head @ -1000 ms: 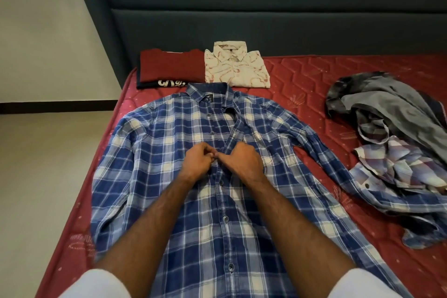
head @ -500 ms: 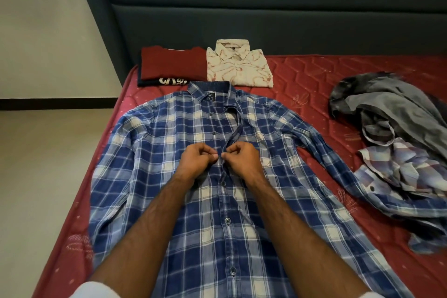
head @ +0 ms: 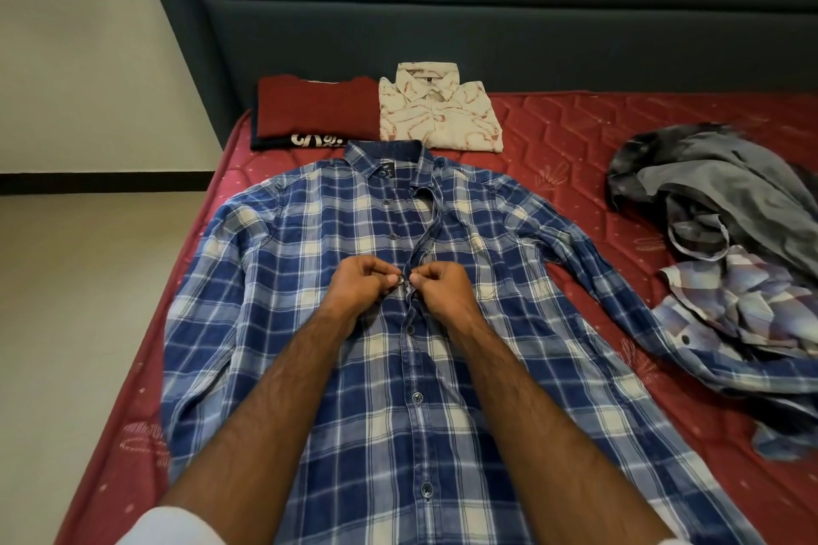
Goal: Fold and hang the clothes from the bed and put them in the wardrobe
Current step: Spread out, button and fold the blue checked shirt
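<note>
A blue plaid shirt point(head: 274, 279) lies flat, front up, on the red mattress point(head: 575, 133), sleeves spread. Its lower buttons are fastened and the placket above my hands gapes open up to the collar. My left hand point(head: 360, 285) pinches the left placket edge by a dark button. My right hand point(head: 442, 290) pinches the opposite placket edge, fingers curled, thumbs nearly touching at mid-chest. Behind the collar lie a folded dark red t-shirt point(head: 312, 111) and a folded cream patterned shirt point(head: 438, 113).
A loose heap of clothes sits at the right: a grey garment point(head: 717, 186) over a pale plaid shirt point(head: 748, 310). The dark padded headboard point(head: 487, 27) stands behind. The mattress's left edge drops to a beige floor point(head: 79, 323).
My hands have slid a little along the placket and parted slightly, so a button now shows between the thumbs. The camera has shifted a bit.
</note>
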Demonstrator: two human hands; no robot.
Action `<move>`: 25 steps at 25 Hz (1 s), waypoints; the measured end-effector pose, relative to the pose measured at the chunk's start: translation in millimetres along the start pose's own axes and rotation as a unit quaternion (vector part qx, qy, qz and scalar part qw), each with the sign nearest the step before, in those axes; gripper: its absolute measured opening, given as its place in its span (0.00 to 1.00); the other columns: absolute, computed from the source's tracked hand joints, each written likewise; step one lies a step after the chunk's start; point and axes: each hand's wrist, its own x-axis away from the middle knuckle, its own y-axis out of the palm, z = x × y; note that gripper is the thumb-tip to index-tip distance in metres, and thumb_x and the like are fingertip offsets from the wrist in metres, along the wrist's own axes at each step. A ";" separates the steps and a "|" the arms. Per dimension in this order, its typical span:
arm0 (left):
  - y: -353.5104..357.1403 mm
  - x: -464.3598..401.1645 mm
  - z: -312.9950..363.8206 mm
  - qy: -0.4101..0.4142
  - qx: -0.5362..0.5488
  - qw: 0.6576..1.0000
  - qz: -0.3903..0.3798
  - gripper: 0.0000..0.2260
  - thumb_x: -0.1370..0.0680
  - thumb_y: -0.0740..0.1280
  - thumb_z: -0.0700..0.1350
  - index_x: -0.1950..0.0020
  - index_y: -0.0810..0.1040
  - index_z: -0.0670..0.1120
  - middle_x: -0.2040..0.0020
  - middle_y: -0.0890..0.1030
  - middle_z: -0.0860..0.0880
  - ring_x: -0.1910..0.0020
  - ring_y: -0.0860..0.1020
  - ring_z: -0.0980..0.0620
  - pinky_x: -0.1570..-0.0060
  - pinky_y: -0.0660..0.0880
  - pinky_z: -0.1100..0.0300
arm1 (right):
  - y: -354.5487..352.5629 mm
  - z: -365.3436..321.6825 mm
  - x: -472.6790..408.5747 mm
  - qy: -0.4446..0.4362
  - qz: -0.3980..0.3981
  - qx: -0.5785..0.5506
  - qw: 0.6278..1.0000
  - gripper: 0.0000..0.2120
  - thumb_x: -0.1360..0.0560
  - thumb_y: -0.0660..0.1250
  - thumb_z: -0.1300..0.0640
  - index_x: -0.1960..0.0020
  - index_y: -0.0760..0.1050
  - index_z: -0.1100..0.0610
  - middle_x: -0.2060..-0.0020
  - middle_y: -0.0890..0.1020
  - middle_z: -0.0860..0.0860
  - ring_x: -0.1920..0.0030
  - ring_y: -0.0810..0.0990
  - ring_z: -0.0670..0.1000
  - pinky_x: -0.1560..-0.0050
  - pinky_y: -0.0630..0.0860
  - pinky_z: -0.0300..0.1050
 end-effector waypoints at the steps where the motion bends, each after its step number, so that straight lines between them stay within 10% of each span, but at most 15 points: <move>1: -0.1 -0.7 -0.3 -0.002 -0.002 1.000 -0.002 0.06 0.23 0.71 0.33 0.53 0.83 0.42 0.59 0.84 0.47 0.61 0.81 0.55 0.64 0.75 0.65 | 0.3 1.0 -0.5 0.001 -0.002 -0.001 1.000 0.04 0.20 0.69 0.61 0.49 0.82 0.60 0.58 0.84 0.51 0.59 0.81 0.48 0.59 0.77 0.43; 25: 4.6 3.9 3.9 0.034 -0.117 0.992 0.041 0.04 0.24 0.75 0.40 0.57 0.82 0.43 0.60 0.85 0.47 0.62 0.83 0.52 0.64 0.82 0.59 | 2.0 9.0 9.9 -0.012 -0.005 -0.096 0.995 0.10 0.26 0.72 0.70 0.49 0.83 0.58 0.56 0.87 0.52 0.53 0.86 0.50 0.49 0.84 0.44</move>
